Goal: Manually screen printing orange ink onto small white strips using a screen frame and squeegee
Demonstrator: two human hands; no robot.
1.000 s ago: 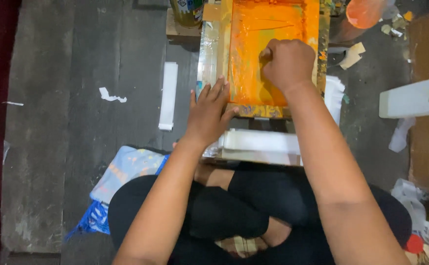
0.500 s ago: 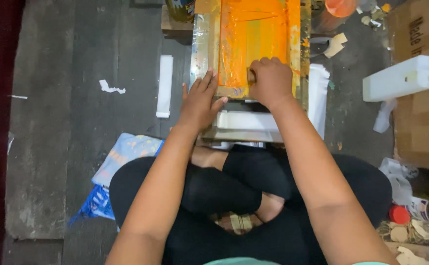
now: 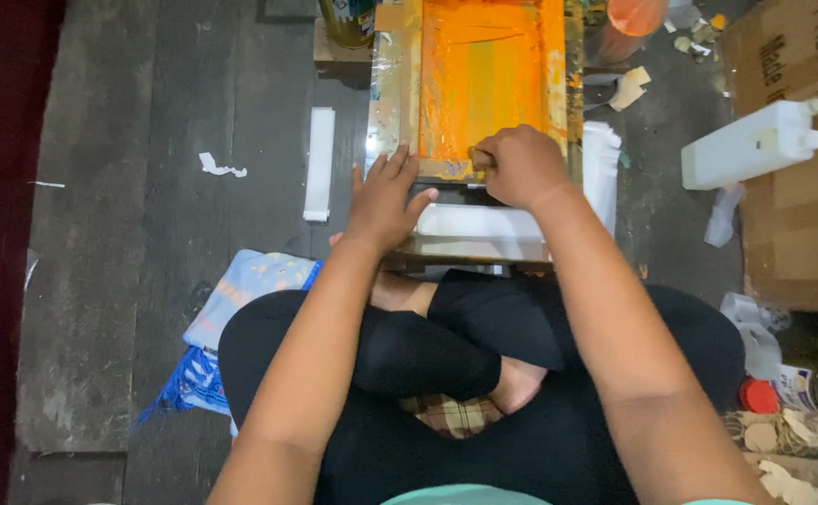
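I sit cross-legged on the wooden floor (image 3: 147, 140), and the printing frame (image 3: 484, 84) lies flat in front of my knees, on a low wooden stand (image 3: 470, 248), close enough that both arms reach it without stretching. Its mesh is covered with wet orange ink, so I think the frame is kept level to stop the ink from running to one side. My left hand (image 3: 383, 198) is spread open, the fingers apart, and it presses flat on the near left edge of the frame; to my judgement this is to keep the frame from sliding. My right hand (image 3: 519, 166) is closed into a fist at the near edge of the orange area, around a small tool (most of it is hidden under my fingers, so I cannot tell exactly what kind it is). Under the frame, between it and my legs, a white sheet (image 3: 479, 223) lies on the stand. A white strip (image 3: 319, 164) lies on the floor to the left, well apart from the frame, and a white plastic bottle (image 3: 746, 145) lies on its side at the right, near a cardboard box (image 3: 802, 187). A blue cloth (image 3: 241, 299) lies beside my left knee.
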